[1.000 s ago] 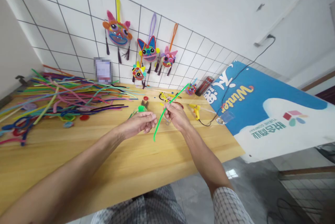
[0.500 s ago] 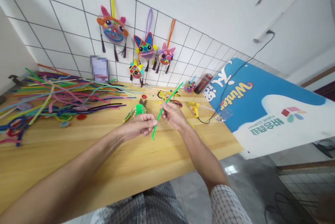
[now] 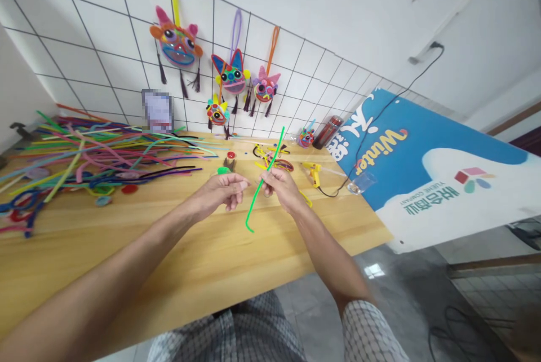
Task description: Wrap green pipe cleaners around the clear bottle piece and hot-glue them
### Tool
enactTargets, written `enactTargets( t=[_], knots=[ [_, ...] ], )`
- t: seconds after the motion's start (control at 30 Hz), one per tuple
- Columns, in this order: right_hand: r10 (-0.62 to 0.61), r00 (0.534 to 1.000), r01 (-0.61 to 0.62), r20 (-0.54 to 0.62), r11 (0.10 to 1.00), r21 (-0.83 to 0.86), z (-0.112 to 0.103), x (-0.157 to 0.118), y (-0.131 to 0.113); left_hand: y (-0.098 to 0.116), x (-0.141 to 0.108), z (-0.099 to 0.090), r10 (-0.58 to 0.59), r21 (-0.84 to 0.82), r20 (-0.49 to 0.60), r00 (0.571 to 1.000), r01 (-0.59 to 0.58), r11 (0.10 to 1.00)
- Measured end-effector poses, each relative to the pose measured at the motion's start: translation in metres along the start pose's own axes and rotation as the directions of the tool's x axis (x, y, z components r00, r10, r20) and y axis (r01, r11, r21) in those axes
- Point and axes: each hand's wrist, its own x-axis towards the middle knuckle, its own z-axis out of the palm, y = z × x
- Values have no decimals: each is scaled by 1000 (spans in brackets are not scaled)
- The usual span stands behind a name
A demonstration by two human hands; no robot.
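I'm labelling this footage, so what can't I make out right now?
All in the head view:
Green item: mostly hidden behind the left hand.
Green stem: its pinched stretch, covered by the right hand.
Upright panel: its content, pixelated.
Stem pile: some ends, cut off by the left edge.

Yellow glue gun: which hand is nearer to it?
The right hand. Pinching the green pipe cleaner, it is to the left of the yellow glue gun in the view; the left hand is farther off, on that same side.

A thin green pipe cleaner (image 3: pixel 254 197) slants in the right hand (image 3: pixel 279 187), lower end bent.
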Motion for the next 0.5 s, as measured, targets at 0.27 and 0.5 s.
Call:
enactTargets(
  t=[0.27, 0.5],
  knots=[
    [-232, 970, 184, -67, 892, -414, 15, -7, -3, -15, 6, 20, 173, 447, -6, 985, -152, 882],
    [-284, 949, 183, -135, 849, -496, 2, -9, 1, -4, 7, -1, 268, 485, -127, 955, -176, 857]
  ],
)
